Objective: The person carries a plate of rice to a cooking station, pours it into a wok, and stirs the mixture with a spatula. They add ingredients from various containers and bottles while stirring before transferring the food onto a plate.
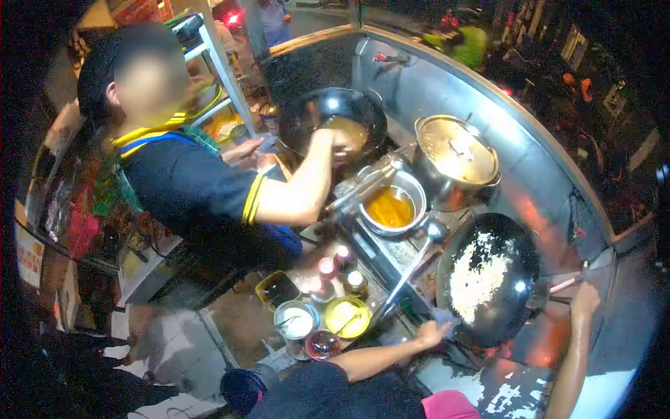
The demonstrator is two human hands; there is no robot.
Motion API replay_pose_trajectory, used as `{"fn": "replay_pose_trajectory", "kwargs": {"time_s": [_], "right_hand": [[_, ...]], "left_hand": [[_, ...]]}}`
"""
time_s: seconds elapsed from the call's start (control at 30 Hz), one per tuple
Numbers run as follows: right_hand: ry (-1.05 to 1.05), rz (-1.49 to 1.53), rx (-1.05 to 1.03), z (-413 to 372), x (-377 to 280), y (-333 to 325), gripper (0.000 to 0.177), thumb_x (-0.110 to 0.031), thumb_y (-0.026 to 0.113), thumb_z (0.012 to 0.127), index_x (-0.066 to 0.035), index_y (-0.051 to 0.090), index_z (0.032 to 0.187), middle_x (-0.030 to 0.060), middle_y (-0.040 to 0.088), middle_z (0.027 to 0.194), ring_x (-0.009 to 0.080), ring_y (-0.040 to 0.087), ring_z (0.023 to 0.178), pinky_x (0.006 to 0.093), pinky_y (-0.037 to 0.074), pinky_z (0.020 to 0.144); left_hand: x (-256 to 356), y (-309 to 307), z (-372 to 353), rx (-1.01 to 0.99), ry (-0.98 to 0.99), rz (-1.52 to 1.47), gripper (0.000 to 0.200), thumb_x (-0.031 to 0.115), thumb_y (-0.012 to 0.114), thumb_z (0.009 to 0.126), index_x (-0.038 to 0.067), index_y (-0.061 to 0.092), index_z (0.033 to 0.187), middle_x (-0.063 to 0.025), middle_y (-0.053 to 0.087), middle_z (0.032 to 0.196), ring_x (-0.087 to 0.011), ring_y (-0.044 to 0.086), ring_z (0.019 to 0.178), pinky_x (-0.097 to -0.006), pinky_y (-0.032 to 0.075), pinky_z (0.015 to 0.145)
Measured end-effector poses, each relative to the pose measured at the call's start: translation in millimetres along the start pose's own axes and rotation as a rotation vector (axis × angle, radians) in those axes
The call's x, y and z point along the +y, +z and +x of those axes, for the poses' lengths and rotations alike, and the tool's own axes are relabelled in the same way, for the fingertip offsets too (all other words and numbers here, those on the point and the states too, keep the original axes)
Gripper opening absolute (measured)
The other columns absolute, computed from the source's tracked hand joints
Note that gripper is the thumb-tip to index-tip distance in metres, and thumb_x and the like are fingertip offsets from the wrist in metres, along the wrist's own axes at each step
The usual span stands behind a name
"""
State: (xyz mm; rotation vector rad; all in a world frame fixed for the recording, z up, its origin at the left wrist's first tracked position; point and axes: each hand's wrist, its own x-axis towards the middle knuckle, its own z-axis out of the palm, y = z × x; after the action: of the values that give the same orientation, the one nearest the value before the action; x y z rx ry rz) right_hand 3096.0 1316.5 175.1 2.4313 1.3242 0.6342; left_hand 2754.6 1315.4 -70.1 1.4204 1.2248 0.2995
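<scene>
Head view. A round-bottomed wok [515,307] of dark, glossy metal was shown on the near right side of the cooking station, with loose, grainy white food [478,279] spread over its inner surface. An orange glow was seen beside and below its rim.

The left forearm was extended from the lower edge toward the wok, and the left hand [434,333] was placed at its near left rim. A soft, crumpled bluish cloth [444,318] was held there in a narrow grip, between the fingers and the rim. The right forearm was raised steeply along the right side, with the right hand [585,299] bent inward at the wrist and closed about the outer end of a slender, pale handle [564,283]. The exact finger placement could not be told.

To the left of the wok, a long-handled metal ladle [436,230] was laid diagonally, near a cylindrical metal pot [423,202] of amber liquid. A wide, lidded pot [457,150] was positioned beyond. A second dark wok [289,115] was reached into by a co-worker [188,181]. Round tubs of yellow [347,318] and white [293,321] contents were grouped nearer the wearer.
</scene>
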Motion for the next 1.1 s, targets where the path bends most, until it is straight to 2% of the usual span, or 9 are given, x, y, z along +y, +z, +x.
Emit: {"fn": "replay_pose_trajectory", "kwargs": {"time_s": [0.07, 0.2, 0.3, 0.4, 0.57, 0.73, 0.87, 1.07, 1.1], "right_hand": [[-0.069, 0.033, 0.076, -0.9, -9.1, 4.0, 0.019, -0.014, 0.045, 0.080, -0.003, 0.060, 0.076, 0.0196, 0.059, 0.077, 0.0314, 0.060, 0.077, 0.0402, 0.049, 0.063], [0.186, 0.147, -0.239, 12.7, -31.2, 38.7, 0.019, -0.015, 0.047, 0.079, 0.001, 0.058, 0.082, 0.0193, 0.059, 0.077, 0.0304, 0.060, 0.079, 0.0390, 0.049, 0.069], [-0.166, -0.072, -0.174, 22.5, -21.6, 3.3, 0.024, -0.019, 0.046, 0.080, 0.002, 0.058, 0.079, 0.0194, 0.060, 0.080, 0.0301, 0.060, 0.079, 0.0383, 0.048, 0.070], [0.028, -0.052, 0.029, 46.8, -15.9, -9.5, 0.018, -0.018, 0.048, 0.079, -0.003, 0.058, 0.074, 0.0159, 0.060, 0.074, 0.0294, 0.060, 0.073, 0.0389, 0.048, 0.063], [-0.090, -0.100, -0.056, 54.4, -44.7, 35.0, 0.012, -0.012, 0.051, 0.076, -0.006, 0.061, 0.073, 0.0148, 0.063, 0.079, 0.0284, 0.062, 0.074, 0.0383, 0.049, 0.063], [-0.080, 0.014, -0.058, 66.7, -47.9, 3.0, 0.012, -0.014, 0.057, 0.072, -0.004, 0.060, 0.078, 0.0177, 0.061, 0.078, 0.0315, 0.060, 0.077, 0.0408, 0.048, 0.066], [-0.065, -0.005, 0.238, 86.2, -40.0, -5.6, 0.016, -0.014, 0.066, 0.063, -0.006, 0.060, 0.074, 0.0138, 0.059, 0.071, 0.0287, 0.057, 0.070, 0.0393, 0.045, 0.063], [-0.441, 0.154, 0.167, 50.8, -82.9, -22.4, 0.023, -0.017, 0.073, 0.055, -0.004, 0.059, 0.069, 0.0101, 0.058, 0.071, 0.0262, 0.056, 0.071, 0.0383, 0.042, 0.066], [-0.437, 0.156, 0.170, 54.8, -80.9, -22.7, 0.023, -0.017, 0.073, 0.055, -0.004, 0.059, 0.069, 0.0101, 0.058, 0.071, 0.0262, 0.056, 0.071, 0.0383, 0.042, 0.066]], "left_hand": [[-22.3, 21.3, 17.5, 0.026, -0.040, 0.089, 0.072, 0.061, 0.038, 0.079, -0.008, 0.060, 0.075, -0.0266, 0.059, 0.074, -0.0371, 0.060, 0.072, -0.0448, 0.046, 0.063], [1.0, -9.5, 3.3, -0.056, -0.031, 0.033, 0.071, 0.062, 0.039, 0.077, -0.007, 0.060, 0.074, -0.0273, 0.058, 0.075, -0.0387, 0.059, 0.072, -0.0446, 0.046, 0.063], [-14.0, 2.9, 16.4, -0.016, -0.070, 0.085, 0.073, 0.063, 0.040, 0.075, -0.007, 0.060, 0.074, -0.0280, 0.058, 0.074, -0.0391, 0.059, 0.074, -0.0448, 0.045, 0.065], [-22.9, 8.0, 24.2, 0.094, -0.035, 0.025, 0.074, 0.064, 0.041, 0.075, -0.007, 0.060, 0.071, -0.0282, 0.057, 0.073, -0.0388, 0.059, 0.074, -0.0445, 0.046, 0.065], [-8.7, -12.6, 16.9, -0.023, -0.079, 0.053, 0.074, 0.064, 0.041, 0.075, -0.007, 0.061, 0.073, -0.0271, 0.058, 0.073, -0.0373, 0.060, 0.074, -0.0431, 0.046, 0.066], [-13.1, -10.6, 21.6, -0.029, -0.064, 0.073, 0.077, 0.064, 0.040, 0.076, -0.011, 0.058, 0.075, -0.0295, 0.058, 0.080, -0.0396, 0.059, 0.077, -0.0464, 0.044, 0.068], [-6.9, -15.5, 18.2, -0.053, -0.050, 0.097, 0.077, 0.065, 0.039, 0.076, -0.010, 0.059, 0.076, -0.0283, 0.058, 0.080, -0.0389, 0.059, 0.077, -0.0459, 0.044, 0.069], [10.2, -37.6, 8.5, -0.211, -0.060, 0.070, 0.078, 0.067, 0.037, 0.075, -0.008, 0.060, 0.076, -0.0264, 0.059, 0.077, -0.0379, 0.059, 0.076, -0.0447, 0.045, 0.068], [-8.7, -17.0, 19.2, -0.069, -0.015, 0.100, 0.074, 0.065, 0.037, 0.077, -0.004, 0.060, 0.060, -0.0205, 0.059, 0.062, -0.0330, 0.061, 0.070, -0.0420, 0.046, 0.068]]}}
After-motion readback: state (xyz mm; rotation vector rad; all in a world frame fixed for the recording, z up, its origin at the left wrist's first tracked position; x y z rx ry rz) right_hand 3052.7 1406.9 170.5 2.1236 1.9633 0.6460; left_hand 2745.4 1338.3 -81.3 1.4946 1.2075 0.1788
